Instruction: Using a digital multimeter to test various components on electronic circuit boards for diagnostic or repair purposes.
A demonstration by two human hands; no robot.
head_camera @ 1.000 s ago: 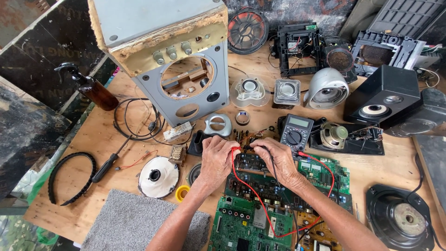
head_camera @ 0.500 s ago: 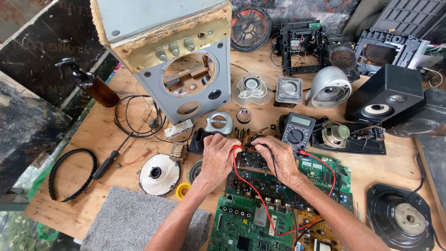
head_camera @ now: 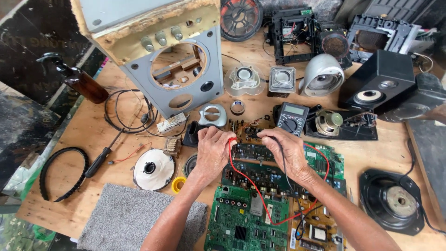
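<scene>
**Both hands probe a circuit board**

Fingers of the left hand [head_camera: 213, 151] pinch a red probe [head_camera: 231, 142], its red wire [head_camera: 253, 195] looping down over the green circuit boards [head_camera: 246, 223]. Fingers of the right hand [head_camera: 284, 148] pinch a black probe [head_camera: 261, 135], its black wire running back over the hand. Both tips meet a dark circuit board [head_camera: 251, 151] lying on the wooden table [head_camera: 93, 135], just below a multimeter [head_camera: 292, 117]. Left of the hands lie a white disc [head_camera: 153, 169], a yellow tape roll [head_camera: 178, 184] and a screwdriver [head_camera: 103, 158]. A grey speaker cabinet [head_camera: 181, 74] stands behind, with a black speaker [head_camera: 378, 86] at the far right.
</scene>
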